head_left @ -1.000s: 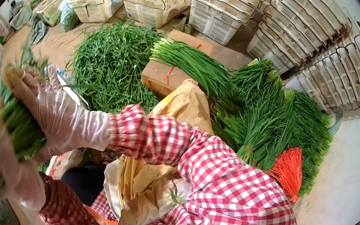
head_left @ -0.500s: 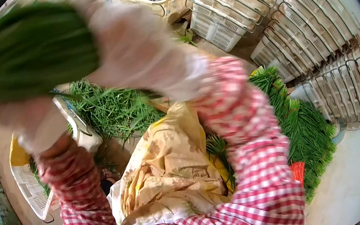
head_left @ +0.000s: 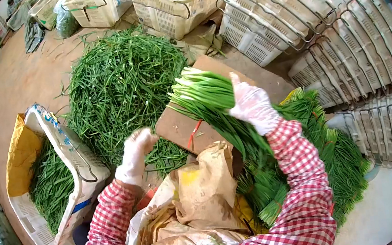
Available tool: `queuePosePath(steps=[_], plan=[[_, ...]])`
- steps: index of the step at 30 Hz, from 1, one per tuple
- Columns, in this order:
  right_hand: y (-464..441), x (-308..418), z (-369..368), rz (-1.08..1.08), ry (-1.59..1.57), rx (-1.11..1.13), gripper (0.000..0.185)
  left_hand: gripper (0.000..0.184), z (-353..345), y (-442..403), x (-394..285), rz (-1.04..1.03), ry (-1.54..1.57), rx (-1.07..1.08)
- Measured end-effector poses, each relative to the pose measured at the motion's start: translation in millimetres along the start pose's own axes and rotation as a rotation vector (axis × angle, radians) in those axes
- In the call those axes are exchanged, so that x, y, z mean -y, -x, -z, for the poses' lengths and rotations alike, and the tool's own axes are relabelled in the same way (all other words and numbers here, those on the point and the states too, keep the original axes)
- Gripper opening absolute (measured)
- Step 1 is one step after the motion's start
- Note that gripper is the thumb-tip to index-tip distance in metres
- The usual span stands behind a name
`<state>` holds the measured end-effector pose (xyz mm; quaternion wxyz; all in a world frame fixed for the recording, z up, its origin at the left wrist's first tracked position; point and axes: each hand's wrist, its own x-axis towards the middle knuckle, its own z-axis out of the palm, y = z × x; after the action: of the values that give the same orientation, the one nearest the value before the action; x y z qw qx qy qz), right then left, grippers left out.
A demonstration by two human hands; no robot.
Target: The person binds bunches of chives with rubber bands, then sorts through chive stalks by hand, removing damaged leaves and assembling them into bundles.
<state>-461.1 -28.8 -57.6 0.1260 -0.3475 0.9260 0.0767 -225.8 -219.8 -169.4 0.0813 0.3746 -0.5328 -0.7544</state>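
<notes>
My right hand [head_left: 252, 102], in a thin white glove, grips a thick bunch of garlic chives [head_left: 204, 90] above a brown board [head_left: 191, 123]. The pale cut stems point up and left; the dark leaves hang down toward my lap. My left hand [head_left: 137, 151], gloved too, is apart from the bunch, left of the board and in front of a heap of loose green leaves [head_left: 119, 78]. Its fingers are curled in, and whether anything is inside them is hidden. A red tie [head_left: 194, 134] lies on the board near its front edge.
At my left a white crate [head_left: 69, 165] with a yellow sack holds more greens. Bunched chives [head_left: 328, 154] are piled at my right. Stacked white crates [head_left: 347, 56] with metal handles stand behind them, and another crate [head_left: 180, 9] is at the back.
The chive bunch was raised at upper left between both hands. It has come down to the right over the board, now in my right hand only. My left hand has moved lower, away from it.
</notes>
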Motion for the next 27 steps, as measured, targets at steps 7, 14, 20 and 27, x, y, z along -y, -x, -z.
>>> queuePosePath(steps=[7,14,20,27], plan=[[-43,29,-118,-0.064,0.053,-0.139,0.113,0.023,-27,-8,17,0.025,-0.178,0.161],[-40,24,-138,-0.063,-0.060,-0.256,0.107,0.033,-113,-88,-23,-1.468,-0.891,0.335],[-37,25,-139,-0.112,-0.195,-0.383,0.101,0.048,-174,-162,-11,-1.237,-1.033,0.327],[-25,23,-157,-0.154,-0.125,-0.442,0.108,0.057,-195,-181,-8,-1.090,-1.469,0.316]])
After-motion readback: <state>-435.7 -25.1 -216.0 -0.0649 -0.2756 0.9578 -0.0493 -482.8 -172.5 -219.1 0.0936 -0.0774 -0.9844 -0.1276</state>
